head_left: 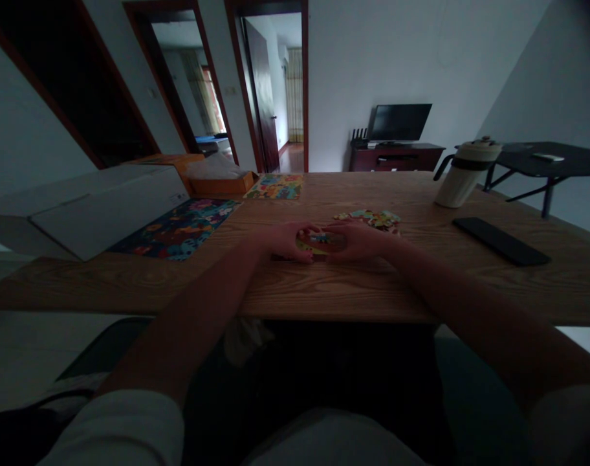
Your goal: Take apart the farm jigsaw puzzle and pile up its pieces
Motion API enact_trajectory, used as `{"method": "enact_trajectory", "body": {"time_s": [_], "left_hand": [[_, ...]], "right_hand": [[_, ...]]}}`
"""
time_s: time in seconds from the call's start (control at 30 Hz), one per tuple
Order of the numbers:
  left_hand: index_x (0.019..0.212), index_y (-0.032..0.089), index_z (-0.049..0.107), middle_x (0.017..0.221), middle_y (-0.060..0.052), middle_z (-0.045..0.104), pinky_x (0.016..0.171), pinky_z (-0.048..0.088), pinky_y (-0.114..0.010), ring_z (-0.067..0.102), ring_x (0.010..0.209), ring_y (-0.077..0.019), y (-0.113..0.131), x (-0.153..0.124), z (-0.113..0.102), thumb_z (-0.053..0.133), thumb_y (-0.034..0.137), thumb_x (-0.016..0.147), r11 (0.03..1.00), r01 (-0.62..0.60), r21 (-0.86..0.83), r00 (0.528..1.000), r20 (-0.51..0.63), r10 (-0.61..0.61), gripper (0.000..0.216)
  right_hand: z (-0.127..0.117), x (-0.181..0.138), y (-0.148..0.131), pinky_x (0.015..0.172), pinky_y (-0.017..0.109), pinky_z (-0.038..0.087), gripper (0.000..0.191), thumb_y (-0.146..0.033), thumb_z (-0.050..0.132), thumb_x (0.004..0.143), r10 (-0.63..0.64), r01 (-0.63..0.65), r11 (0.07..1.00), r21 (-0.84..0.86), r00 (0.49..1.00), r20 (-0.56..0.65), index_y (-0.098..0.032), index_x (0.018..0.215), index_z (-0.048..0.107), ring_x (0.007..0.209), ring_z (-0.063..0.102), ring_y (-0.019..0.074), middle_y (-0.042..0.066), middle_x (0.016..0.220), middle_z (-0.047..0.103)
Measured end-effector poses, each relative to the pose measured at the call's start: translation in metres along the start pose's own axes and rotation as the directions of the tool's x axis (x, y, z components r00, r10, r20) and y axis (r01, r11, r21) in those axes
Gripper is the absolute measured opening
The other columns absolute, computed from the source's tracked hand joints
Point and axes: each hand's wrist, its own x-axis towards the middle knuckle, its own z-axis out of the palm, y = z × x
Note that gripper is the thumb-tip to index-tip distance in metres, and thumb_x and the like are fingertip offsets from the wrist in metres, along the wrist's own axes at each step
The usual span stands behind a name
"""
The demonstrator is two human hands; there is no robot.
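My left hand (283, 241) and my right hand (360, 241) meet low over the near part of the table, fingers and thumbs curved into a ring. Within that ring lie colourful jigsaw puzzle pieces (320, 239), partly covered by my fingers; yellow-green, red and blue show on them. Both hands appear to grip these pieces from either side, though the dim light hides the exact contact. Just beyond my right hand is a loose heap of puzzle pieces (372, 219).
A dark blue picture sheet (183, 226) lies at left beside a white box (115, 207). Farther back are a bright picture sheet (275, 186) and an orange box (222, 186). At right stand a pale jug (462, 178) and a flat black object (499, 241) on the wooden table (343, 291).
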Motion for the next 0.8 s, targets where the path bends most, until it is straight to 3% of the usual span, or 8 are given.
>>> {"method": "enact_trajectory", "body": {"time_s": [0.33, 0.8], "left_hand": [[0.14, 0.022, 0.051, 0.142, -0.009, 0.054, 0.11, 0.036, -0.038, 0.049, 0.129, -0.0295, 0.01, 0.0, 0.002, 0.075, 0.049, 0.07, 0.975, -0.053, 0.214, 0.994, -0.077, 0.071, 0.078], [0.136, 0.027, 0.055, 0.134, -0.006, 0.058, 0.109, 0.035, -0.038, 0.051, 0.125, -0.0281, 0.011, -0.002, 0.0, 0.073, 0.047, 0.072, 0.973, -0.073, 0.218, 0.992, -0.083, 0.093, 0.07]], "right_hand": [[-0.001, 0.0, -0.004, 0.098, 0.041, 0.044, 0.094, -0.065, 0.071, 0.073, -0.002, 0.001, 0.999, 0.039, 0.999, 0.035, -0.026, 0.153, 0.041, 0.11, 0.064, 0.0323, 0.011, 0.129, 0.067], [0.0, 0.001, 0.001, 0.096, 0.041, 0.046, 0.085, -0.066, 0.067, 0.077, 0.041, -0.041, 0.999, 0.0, 0.999, 0.031, -0.021, 0.147, 0.05, 0.108, 0.065, 0.0322, 0.013, 0.128, 0.067]]}}
